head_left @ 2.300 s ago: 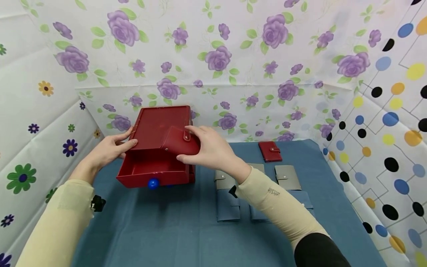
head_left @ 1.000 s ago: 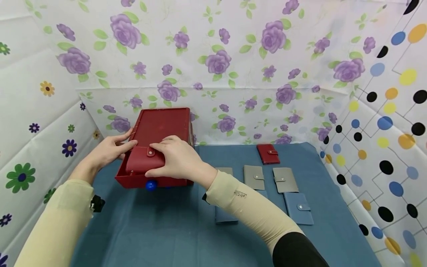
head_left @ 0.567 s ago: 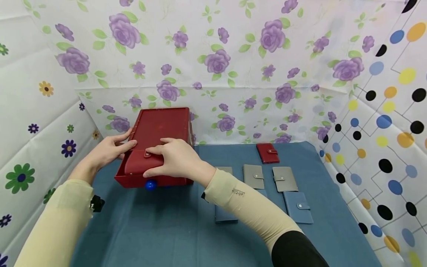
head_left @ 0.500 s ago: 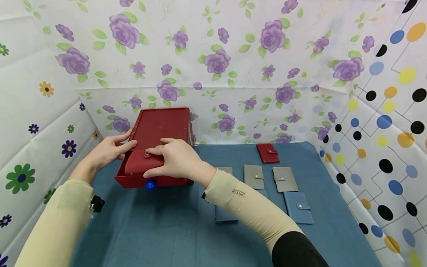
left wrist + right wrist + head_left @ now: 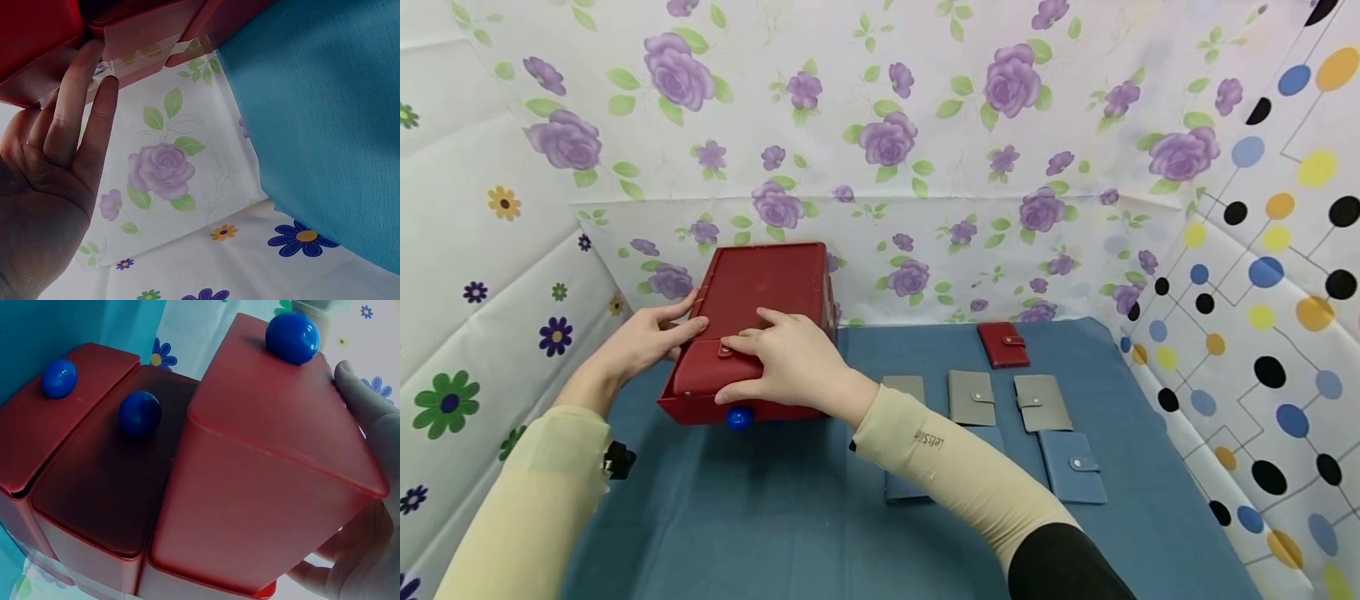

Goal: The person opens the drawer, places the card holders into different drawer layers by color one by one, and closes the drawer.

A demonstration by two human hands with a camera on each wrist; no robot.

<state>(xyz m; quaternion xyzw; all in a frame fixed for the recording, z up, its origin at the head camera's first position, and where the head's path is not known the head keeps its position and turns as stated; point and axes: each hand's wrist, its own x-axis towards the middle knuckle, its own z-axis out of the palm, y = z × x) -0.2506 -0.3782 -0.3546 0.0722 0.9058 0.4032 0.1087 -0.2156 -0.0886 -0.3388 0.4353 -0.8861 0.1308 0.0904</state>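
A red drawer box (image 5: 767,283) stands at the left, its top drawer (image 5: 700,410) pulled out. My right hand (image 5: 801,362) pinches a thick red wallet (image 5: 700,375) with a snap strap, thumb towards the front and fingers over the top. The wallet lies tilted in the opening of that drawer, its lower part hidden. My left hand (image 5: 640,337) rests on the box's left side, thumb on top. In the left wrist view its nearly straight fingers (image 5: 75,100) touch the side wall. From the right wrist, blue knobs (image 5: 139,414) show on the drawer fronts.
On the blue tablecloth (image 5: 775,525), right of the box, lie grey wallets (image 5: 972,397) in a row, blue wallets (image 5: 1072,467) nearer, and a small red wallet (image 5: 1003,344) behind. Floral and dotted sheets (image 5: 887,92) wall off the back and sides.
My right hand has carried the thick red wallet leftward from over the box's right side to the open drawer. It has since shifted slightly further left. My left hand keeps its place.
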